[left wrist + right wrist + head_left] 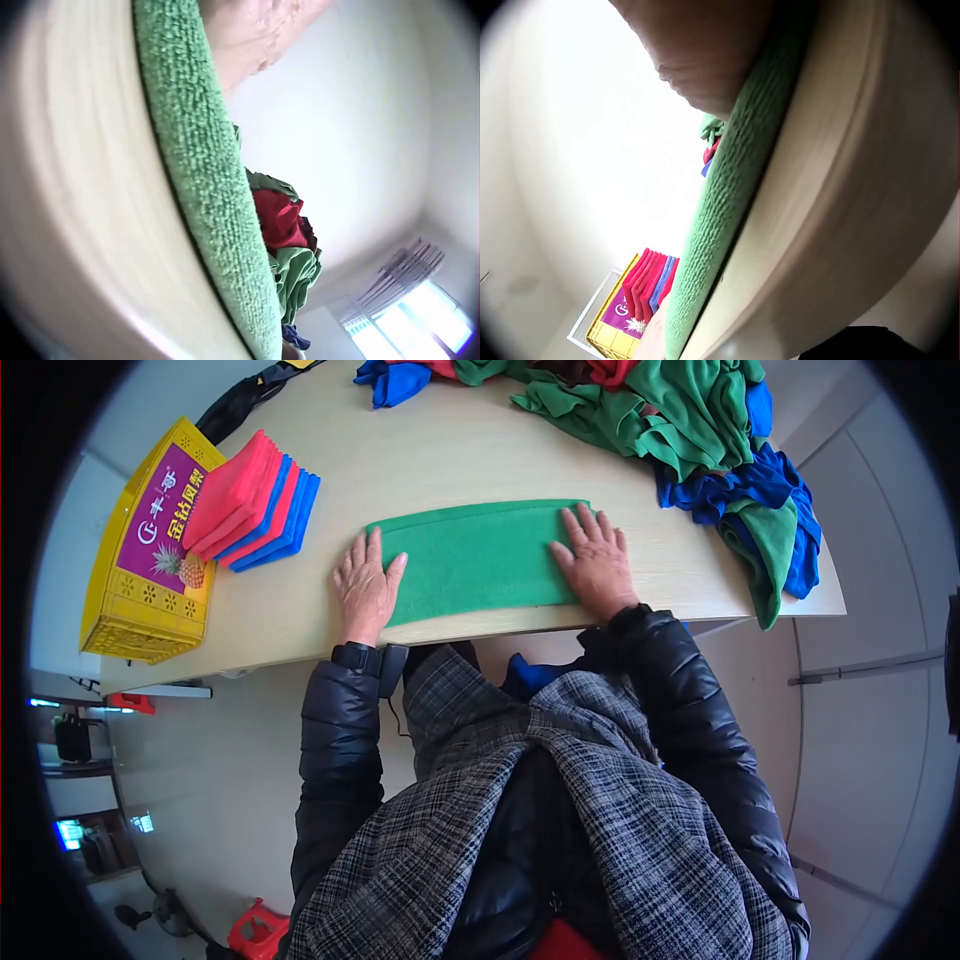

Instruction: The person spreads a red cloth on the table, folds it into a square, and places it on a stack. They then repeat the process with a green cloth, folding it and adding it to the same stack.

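A green cloth (480, 558) lies flat as a wide strip near the table's front edge, its thick edge showing in the left wrist view (202, 180) and the right wrist view (724, 202). My left hand (366, 588) rests palm down at its left end, fingers extended. At the right end my right hand (597, 563) lies flat with fingers spread, partly on the cloth. Only part of each hand shows in its wrist view, the left (251, 37) and the right (701, 52).
At the left a yellow box (105, 595) stands beside folded red and blue cloths (245, 500). Loose green cloths (690, 410), with blue (790, 485) and red ones among them, are heaped along the back and right. The table's front edge (480, 630) is close to both wrists.
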Demonstrator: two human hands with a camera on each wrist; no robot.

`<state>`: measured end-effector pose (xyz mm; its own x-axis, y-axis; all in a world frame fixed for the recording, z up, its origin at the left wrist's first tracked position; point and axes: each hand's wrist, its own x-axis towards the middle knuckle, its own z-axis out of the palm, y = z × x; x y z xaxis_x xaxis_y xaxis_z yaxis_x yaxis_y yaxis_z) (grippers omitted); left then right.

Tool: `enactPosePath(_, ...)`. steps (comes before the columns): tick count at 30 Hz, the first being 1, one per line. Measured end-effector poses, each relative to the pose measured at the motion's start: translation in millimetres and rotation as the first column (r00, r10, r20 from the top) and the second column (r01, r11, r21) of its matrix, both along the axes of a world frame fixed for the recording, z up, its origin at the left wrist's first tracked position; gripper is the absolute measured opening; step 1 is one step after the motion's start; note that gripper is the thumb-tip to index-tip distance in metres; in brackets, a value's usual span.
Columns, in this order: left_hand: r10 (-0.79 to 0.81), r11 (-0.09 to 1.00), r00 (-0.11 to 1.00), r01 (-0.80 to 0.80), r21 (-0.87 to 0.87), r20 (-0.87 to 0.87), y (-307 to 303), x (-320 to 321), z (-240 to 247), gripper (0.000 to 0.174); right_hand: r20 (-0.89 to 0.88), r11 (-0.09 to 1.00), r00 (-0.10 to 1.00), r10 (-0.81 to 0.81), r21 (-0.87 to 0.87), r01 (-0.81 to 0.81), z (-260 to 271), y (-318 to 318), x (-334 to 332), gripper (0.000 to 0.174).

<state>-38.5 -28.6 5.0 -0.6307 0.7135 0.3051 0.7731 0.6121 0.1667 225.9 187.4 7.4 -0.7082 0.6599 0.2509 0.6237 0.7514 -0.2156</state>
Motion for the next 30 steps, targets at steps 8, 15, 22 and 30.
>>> enactPosePath(8, 0.212, 0.977, 0.957, -0.211, -0.025, 0.199, -2, -7, 7, 0.05, 0.119, 0.982, 0.992, -0.03, 0.187, 0.008, 10, -16, -5, 0.061)
enactPosePath(15, -0.231, 0.868, 0.585, -0.237, 0.436, 0.778, -7, -39, -16, 0.032, -0.004, 0.963, 0.967, 0.256, 0.083, -0.255, 4, -78, -42, 0.061)
enactPosePath(22, -0.389, 0.85, 0.035, -0.373, 0.373, 0.921, -18, -39, 16, 0.028, -0.018, 0.928, 0.933, 0.358, 0.117, -0.354, 1, -89, -15, 0.061)
enactPosePath(30, -0.498, 0.782, -0.068, -0.466, 0.414, 0.864, -40, -22, 31, 0.036, -0.016, 0.961, 0.963, 0.27, -0.06, -0.271, 10, -66, -50, 0.061)
